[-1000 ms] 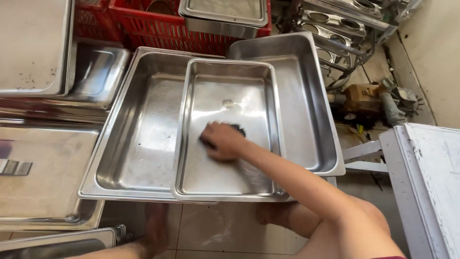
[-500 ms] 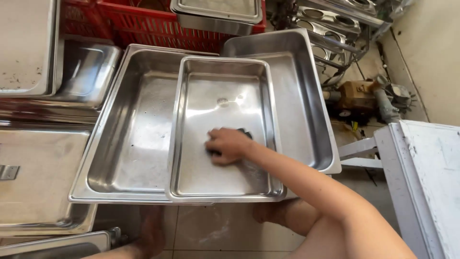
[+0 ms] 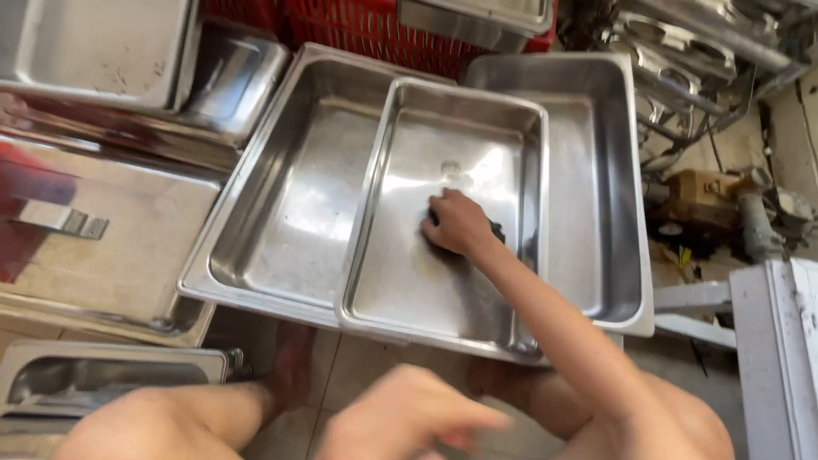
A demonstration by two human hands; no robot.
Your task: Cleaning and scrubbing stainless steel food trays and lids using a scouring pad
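Observation:
My right hand (image 3: 456, 223) presses a dark scrubbing pad (image 3: 497, 231) against the floor of a shallow rectangular steel tray (image 3: 400, 290). The pad is mostly hidden under my palm and fingers. This tray lies tilted across two deeper steel pans, one on the left (image 3: 281, 213) and one on the right (image 3: 596, 170). My left hand (image 3: 409, 417) hovers blurred at the bottom edge above my knee, fingers stretched to the right, holding nothing I can see.
A red plastic crate (image 3: 358, 25) with a steel pan on it stands at the back. At the left lie a flat steel lid with a handle (image 3: 128, 230) and more pans (image 3: 230, 77). A white frame (image 3: 767, 341) is at the right, and a small pan (image 3: 102, 375) at the lower left.
My right hand with the pad has slid a little across the tray floor. My left hand has come into view at the bottom. The view has moved closer.

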